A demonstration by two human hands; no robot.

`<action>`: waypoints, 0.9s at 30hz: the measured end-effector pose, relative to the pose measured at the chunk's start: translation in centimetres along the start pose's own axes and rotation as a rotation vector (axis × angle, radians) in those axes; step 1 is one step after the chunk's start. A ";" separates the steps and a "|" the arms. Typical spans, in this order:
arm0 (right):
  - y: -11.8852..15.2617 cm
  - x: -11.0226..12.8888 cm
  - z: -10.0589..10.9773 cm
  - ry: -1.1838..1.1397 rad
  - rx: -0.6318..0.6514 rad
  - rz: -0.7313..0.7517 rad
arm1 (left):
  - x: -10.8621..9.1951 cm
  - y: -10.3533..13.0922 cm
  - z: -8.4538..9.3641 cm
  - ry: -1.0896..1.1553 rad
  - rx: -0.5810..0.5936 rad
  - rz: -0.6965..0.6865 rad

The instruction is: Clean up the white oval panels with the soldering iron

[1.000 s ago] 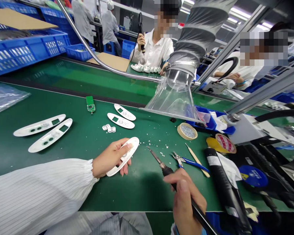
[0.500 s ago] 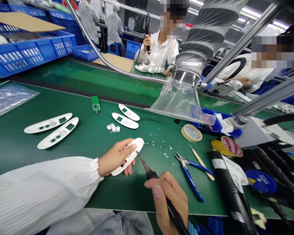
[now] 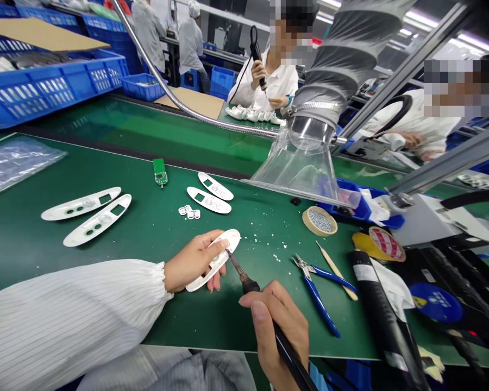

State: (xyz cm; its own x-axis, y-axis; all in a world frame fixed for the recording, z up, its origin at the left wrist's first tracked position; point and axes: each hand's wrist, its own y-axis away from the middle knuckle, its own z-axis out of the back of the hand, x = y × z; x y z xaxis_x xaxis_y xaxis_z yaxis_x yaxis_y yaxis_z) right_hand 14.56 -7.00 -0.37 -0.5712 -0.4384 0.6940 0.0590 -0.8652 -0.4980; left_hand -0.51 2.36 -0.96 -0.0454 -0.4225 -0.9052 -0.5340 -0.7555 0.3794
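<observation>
My left hand (image 3: 191, 263) pins the white cover (image 3: 214, 259) to the table (image 3: 146, 228), fingers closed over it; my right hand (image 3: 279, 326) grips the soldering iron (image 3: 244, 278), tip seemingly touching it. Four covers (image 3: 93, 214) wait.

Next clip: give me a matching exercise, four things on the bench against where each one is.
Things:
1. soldering iron
2. white cover
3. blue pliers
4. green circuit board

Places:
A. lying on the mat right of the hands
B. held in the left hand
C. held in the right hand, tip at the white cover
D. lying at the far edge of the mat, untouched

Pairs: 1-C, 2-B, 3-A, 4-D
</observation>
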 end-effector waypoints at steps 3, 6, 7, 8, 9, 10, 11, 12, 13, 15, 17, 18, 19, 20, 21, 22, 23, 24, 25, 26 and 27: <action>0.1 0.0 0.0 -0.005 0.005 -0.006 | 0.0 0.1 0.0 -0.003 -0.001 -0.002; 0.1 -0.1 0.0 -0.010 0.006 -0.015 | 0.0 0.2 0.0 -0.008 -0.001 -0.002; 0.1 -0.1 0.0 -0.009 0.005 -0.020 | 0.0 0.2 0.0 -0.012 0.000 -0.001; 0.1 -0.1 0.0 -0.009 0.005 -0.023 | -0.1 0.2 -0.1 -0.017 0.000 -0.003; 0.1 -0.1 0.0 -0.008 0.006 -0.026 | -0.1 0.2 -0.1 -0.020 0.000 -0.004; 0.1 -0.1 0.0 -0.009 0.006 -0.026 | -0.1 0.2 -0.1 -0.022 -0.001 -0.004; 0.1 0.0 0.1 -0.010 0.005 -0.028 | -0.1 0.1 -0.1 -0.021 -0.002 -0.003; 0.1 0.1 0.1 -0.013 0.004 -0.029 | -0.1 0.1 -0.1 -0.020 -0.003 -0.002; 0.1 0.1 0.1 -0.019 0.002 -0.032 | -0.1 0.1 -0.1 -0.017 -0.002 0.000; 0.1 0.2 0.2 -0.028 -0.003 -0.034 | -0.1 0.1 0.0 -0.016 -0.002 0.002; 0.0 0.3 0.2 -0.031 -0.008 -0.034 | -0.1 0.1 0.0 -0.016 -0.001 0.002; 0.0 0.3 0.1 -0.030 -0.009 -0.033 | -0.1 0.1 0.0 -0.016 -0.001 0.003; 0.0 0.3 0.1 -0.027 -0.010 -0.035 | -0.1 0.1 0.0 -0.015 -0.002 0.004; 0.0 0.2 0.1 -0.024 -0.009 -0.036 | -0.1 0.1 0.0 -0.014 -0.004 0.006; 0.0 0.2 0.0 -0.022 -0.009 -0.036 | -0.1 0.1 0.0 -0.013 -0.005 0.008; 0.0 0.2 0.0 -0.019 -0.009 -0.035 | -0.1 0.1 0.0 -0.011 -0.006 0.009; 0.0 0.1 0.0 -0.014 -0.010 -0.035 | -0.1 0.1 0.0 -0.010 -0.006 0.010; 0.0 0.1 0.0 -0.010 -0.010 -0.036 | -0.1 0.1 0.0 -0.009 -0.006 0.012; 0.0 0.1 0.0 -0.005 -0.012 -0.037 | -0.1 0.1 0.0 -0.008 -0.005 0.013; 0.0 0.1 0.0 -0.002 -0.010 -0.036 | -0.1 0.0 0.0 -0.008 -0.004 0.013; 0.0 0.1 0.0 -0.001 -0.006 -0.035 | -0.1 0.0 0.0 -0.008 -0.002 0.012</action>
State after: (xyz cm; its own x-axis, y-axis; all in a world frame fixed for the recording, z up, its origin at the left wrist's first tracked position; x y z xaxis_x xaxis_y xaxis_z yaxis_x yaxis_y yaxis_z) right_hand 14.46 -7.00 -0.30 -0.5718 -0.4081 0.7117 0.0338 -0.8785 -0.4766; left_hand -0.53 2.37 -0.88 -0.0591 -0.4276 -0.9020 -0.5315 -0.7514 0.3910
